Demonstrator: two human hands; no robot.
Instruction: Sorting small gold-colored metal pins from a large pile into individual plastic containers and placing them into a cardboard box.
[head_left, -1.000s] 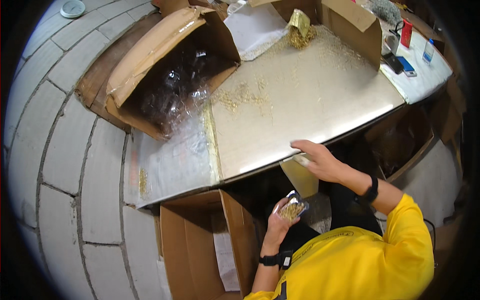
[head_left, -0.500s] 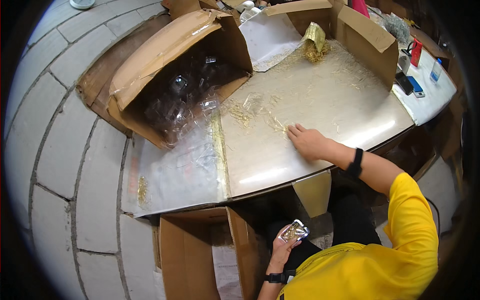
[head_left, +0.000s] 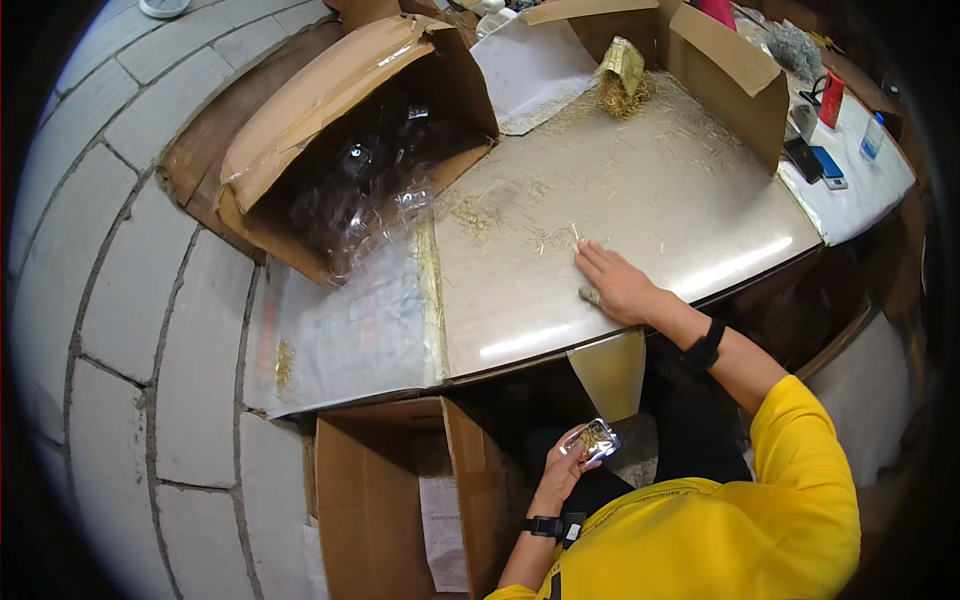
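Note:
Below the table edge, my left hand (head_left: 562,474) is closed around a small clear plastic box (head_left: 598,440) with thin gold-coloured pieces inside. My right hand (head_left: 622,287) lies on the pale tabletop (head_left: 520,300) near its front edge, fingers stretched out and pointing up and left. Just beyond its fingertips are scattered thin gold pieces (head_left: 548,240), like small pins or sticks. More of them spread toward the back, where a gold bag (head_left: 624,64) lies with a heap of the pieces (head_left: 622,100) at its mouth.
A large cardboard box (head_left: 330,95) lies on its side at the left, holding several clear plastic boxes (head_left: 412,200). Another open carton (head_left: 370,490) stands below the table's front edge. A white side table (head_left: 838,205) at the right carries a bottle (head_left: 872,138) and a small blue-topped device (head_left: 828,165).
My right hand has shifted slightly and turned flatter, with its thumb now showing. The gold pieces by its fingertips are more spread out. My left hand still holds the box.

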